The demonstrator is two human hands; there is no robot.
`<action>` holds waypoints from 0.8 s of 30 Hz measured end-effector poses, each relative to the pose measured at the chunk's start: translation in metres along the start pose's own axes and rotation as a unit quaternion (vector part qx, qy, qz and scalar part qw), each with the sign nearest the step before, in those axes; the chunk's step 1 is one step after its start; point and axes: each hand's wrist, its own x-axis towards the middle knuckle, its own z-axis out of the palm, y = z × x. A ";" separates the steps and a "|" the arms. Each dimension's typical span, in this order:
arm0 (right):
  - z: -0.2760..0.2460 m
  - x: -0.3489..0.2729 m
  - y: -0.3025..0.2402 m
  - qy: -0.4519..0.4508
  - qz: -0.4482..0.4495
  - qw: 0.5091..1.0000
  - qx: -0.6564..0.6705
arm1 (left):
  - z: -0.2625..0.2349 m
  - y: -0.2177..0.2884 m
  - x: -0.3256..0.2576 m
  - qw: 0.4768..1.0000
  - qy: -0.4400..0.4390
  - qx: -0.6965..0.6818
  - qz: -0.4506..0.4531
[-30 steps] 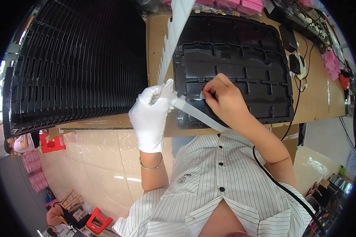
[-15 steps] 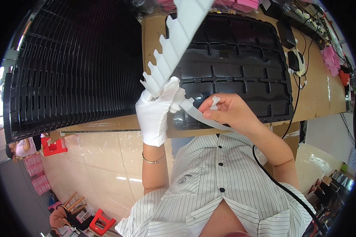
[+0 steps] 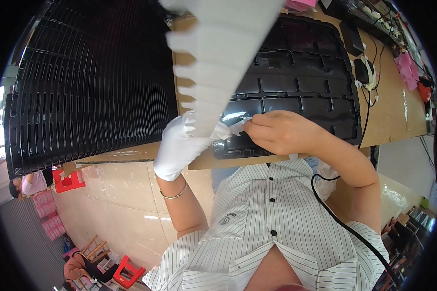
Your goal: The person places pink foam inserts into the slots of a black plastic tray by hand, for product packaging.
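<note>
Pale tiled floor (image 3: pixel 126 208) fills the lower left, below the upper frame's cardboard-topped table (image 3: pixel 393 116). The toothed white strip (image 3: pixel 228 53), from centre to top edge, looks light, bendy, easily creased, best held by its straight edge; the gloved left hand (image 3: pixel 182 145) grips its lower end, the bare right hand (image 3: pixel 282 132) pinches a small pale piece (image 3: pixel 237 128) at centre.

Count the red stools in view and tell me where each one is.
2. One red stool is at the picture's left, below the stacked black trays; the second stool is lower left, near the bottom edge. Others may be hidden.
</note>
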 end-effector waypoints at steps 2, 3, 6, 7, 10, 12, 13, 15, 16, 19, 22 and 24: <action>-0.005 0.003 0.002 -0.047 0.002 0.999 0.022 | -0.001 -0.002 -0.001 0.999 -0.029 0.035 -0.005; -0.011 0.006 0.003 -0.086 -0.012 0.996 0.016 | -0.002 -0.001 -0.003 0.999 -0.026 0.036 -0.007; -0.011 0.011 0.001 -0.119 -0.009 0.993 0.018 | -0.004 0.002 -0.005 0.995 -0.033 0.065 -0.067; -0.011 0.012 0.000 -0.113 0.008 0.993 0.025 | -0.005 -0.001 -0.005 0.995 -0.042 0.081 -0.045; -0.018 0.011 -0.002 -0.176 0.040 0.983 0.014 | -0.005 -0.010 -0.005 0.993 -0.049 0.097 -0.034; -0.019 0.002 0.002 -0.146 0.062 0.987 -0.004 | -0.003 -0.011 -0.003 0.993 -0.049 0.097 -0.045; -0.020 -0.002 0.004 -0.116 0.084 0.989 -0.024 | -0.001 -0.011 -0.001 0.992 -0.014 0.117 -0.053; -0.023 -0.005 0.006 -0.140 0.143 0.980 0.018 | 0.007 -0.004 0.007 0.988 0.022 0.136 -0.062; -0.022 -0.006 0.007 -0.107 0.189 0.974 0.064 | 0.013 0.007 0.016 0.986 0.054 0.143 -0.060; -0.029 -0.016 0.006 0.064 0.383 0.876 0.286 | 0.031 0.024 0.035 0.988 0.090 0.122 -0.026; -0.012 -0.040 0.017 0.160 0.375 0.852 0.329 | 0.040 0.036 0.043 0.992 0.083 -0.017 -0.092; -0.004 -0.029 0.001 0.161 0.459 0.799 0.354 | 0.034 0.028 0.041 0.994 0.069 0.004 -0.089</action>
